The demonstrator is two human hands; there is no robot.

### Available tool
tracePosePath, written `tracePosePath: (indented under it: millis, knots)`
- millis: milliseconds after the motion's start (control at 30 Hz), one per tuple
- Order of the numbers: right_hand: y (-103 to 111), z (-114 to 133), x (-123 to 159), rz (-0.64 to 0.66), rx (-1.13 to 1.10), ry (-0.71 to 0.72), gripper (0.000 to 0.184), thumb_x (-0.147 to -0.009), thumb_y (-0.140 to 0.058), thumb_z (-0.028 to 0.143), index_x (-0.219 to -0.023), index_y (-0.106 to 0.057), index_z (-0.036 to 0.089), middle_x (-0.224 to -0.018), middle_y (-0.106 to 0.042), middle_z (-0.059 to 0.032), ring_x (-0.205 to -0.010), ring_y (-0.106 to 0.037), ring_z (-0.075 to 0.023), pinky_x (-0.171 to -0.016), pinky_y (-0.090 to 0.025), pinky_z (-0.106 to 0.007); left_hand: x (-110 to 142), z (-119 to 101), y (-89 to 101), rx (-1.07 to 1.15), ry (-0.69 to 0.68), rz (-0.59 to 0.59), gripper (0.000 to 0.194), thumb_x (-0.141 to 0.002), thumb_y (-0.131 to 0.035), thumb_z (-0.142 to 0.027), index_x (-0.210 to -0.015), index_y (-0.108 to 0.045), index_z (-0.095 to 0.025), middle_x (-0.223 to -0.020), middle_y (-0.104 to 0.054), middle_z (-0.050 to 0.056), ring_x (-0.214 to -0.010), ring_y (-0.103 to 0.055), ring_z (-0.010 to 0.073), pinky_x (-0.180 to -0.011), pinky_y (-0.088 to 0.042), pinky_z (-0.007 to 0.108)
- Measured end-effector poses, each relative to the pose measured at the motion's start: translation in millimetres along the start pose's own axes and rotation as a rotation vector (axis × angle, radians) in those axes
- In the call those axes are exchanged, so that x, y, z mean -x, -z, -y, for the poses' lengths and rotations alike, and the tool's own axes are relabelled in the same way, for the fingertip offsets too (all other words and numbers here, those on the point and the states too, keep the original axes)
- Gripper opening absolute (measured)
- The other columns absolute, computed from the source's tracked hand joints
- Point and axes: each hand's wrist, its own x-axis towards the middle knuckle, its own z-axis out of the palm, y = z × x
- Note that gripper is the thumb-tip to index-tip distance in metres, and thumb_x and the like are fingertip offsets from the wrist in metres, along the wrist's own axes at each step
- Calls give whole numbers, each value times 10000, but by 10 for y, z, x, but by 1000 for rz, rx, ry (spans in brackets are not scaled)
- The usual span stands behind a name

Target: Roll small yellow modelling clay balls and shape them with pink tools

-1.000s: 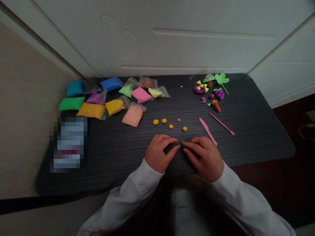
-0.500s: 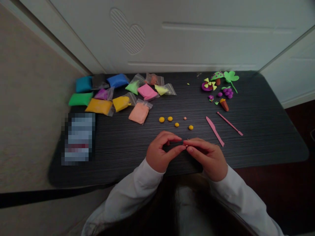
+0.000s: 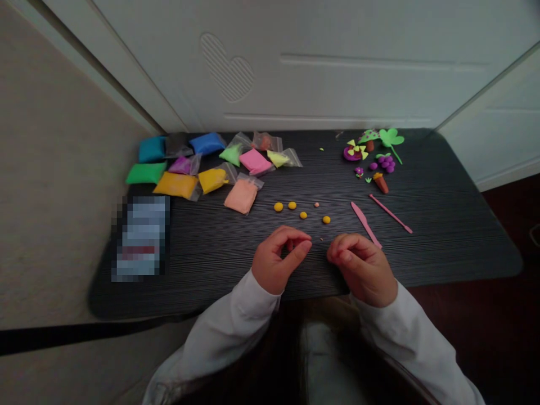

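My left hand [image 3: 276, 260] is curled above the front of the dark table, thumb tip against the forefinger; anything between them is hidden. To its right, my right hand [image 3: 366, 270] pinches thumb and fingers together, and I cannot make out what they hold. A tiny peach crumb [image 3: 321, 239] lies on the table between the hands. Just beyond are several yellow clay balls [image 3: 303, 215] and one small peach clay ball [image 3: 316, 205]. Near my right hand rest a pink plastic knife [image 3: 365, 223] and a thin pink modelling tool [image 3: 391, 213].
Bags of coloured clay, among them a peach bag [image 3: 241, 194] and an orange bag [image 3: 176, 185], cover the back left. A blurred-out phone-like object [image 3: 141, 239] lies at the left. Finished clay pieces, including a green clover [image 3: 391, 138] and purple grapes [image 3: 386, 163], sit at back right.
My hands, fingertips together before around a tiny peach bit, have come apart. The right hand moved rightward and its fingers curled in more. The view has shifted slightly.
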Motion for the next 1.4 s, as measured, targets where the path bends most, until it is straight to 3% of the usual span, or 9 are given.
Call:
tracePosePath:
  millis: [267, 500, 733, 867, 1100, 1400]
  knots:
    - [-129, 226, 100, 155, -209, 15, 89, -779, -569, 326, -755, -615, 254, -619, -466, 32, -574, -413, -99, -530, -322, -264, 52, -85, 2, 34, -55, -39, 92, -793, -553, -205, -831, -635, -189, -766, -588, 20, -732, -530, 131, -662, -424, 255]
    - [-209, 330, 173, 240, -242, 101, 69, -744, -610, 328, -739, -592, 261, -671, -453, 19, -659, -445, -129, -587, -366, -288, 224, -501, -12, 126, -88, -7, 121, -788, -553, -138, -821, -645, -208, -759, -588, 9, -744, -529, 126, -686, -431, 261]
    - [-260, 365, 263, 218, -111, 222, 69, -750, -615, 324, -814, -639, 312, -750, -461, 6, -712, -471, -136, -607, -401, -308, 360, -867, -119, 400, 129, 103, 125, -728, -650, -216, -828, -706, -265, -745, -618, 5, -701, -566, 127, -631, -464, 260]
    - [-279, 368, 303, 175, -6, 318, 75, -769, -596, 341, -832, -635, 338, -695, -456, 12, -653, -476, -132, -568, -411, -317, 356, -905, -180, 569, 203, 55, 123, -664, -707, -230, -772, -729, -284, -656, -609, -2, -622, -556, 122, -571, -471, 258]
    - [-274, 402, 326, 165, 153, 476, 124, -767, -606, 277, -881, -649, 297, -682, -508, 6, -611, -484, -127, -555, -428, -338, 375, -889, -171, 636, 235, 92, 130, -648, -718, -212, -743, -734, -300, -646, -616, 1, -613, -554, 119, -570, -480, 251]
    - [-282, 409, 328, 132, 210, 507, 154, -786, -571, 252, -918, -644, 279, -684, -536, -2, -605, -499, -133, -558, -448, -344, 361, -852, -187, 708, 315, 110, 104, -662, -695, -159, -706, -730, -247, -641, -591, 5, -629, -538, 110, -585, -464, 241]
